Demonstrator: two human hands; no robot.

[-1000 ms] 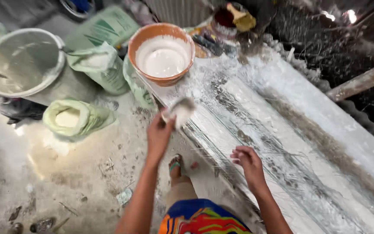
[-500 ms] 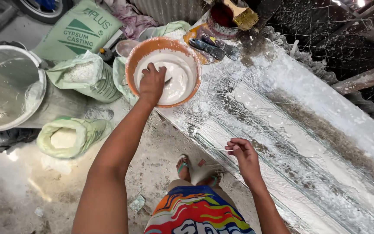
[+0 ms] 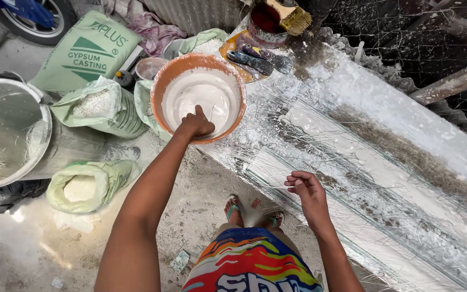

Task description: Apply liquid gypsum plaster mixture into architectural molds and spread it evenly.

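From the head view we see the left hand (image 3: 197, 124) dipped over the near rim of the orange bowl (image 3: 200, 98) of white plaster, which sits at the left end of the long plaster-caked workbench (image 3: 406, 113); its fingers look curled together, though whether they grip anything we cannot tell. The right hand (image 3: 306, 192) hovers at the bench's near edge with fingers loosely bent, holding nothing. Open green sacks of white powder (image 3: 101, 108) lie on the floor just left of the bowl.

one head-worn view, looking steeply down from above the orange bowl (image 3: 199, 97), close in, the long plaster-caked bench (image 3: 385, 162) running off right of it.
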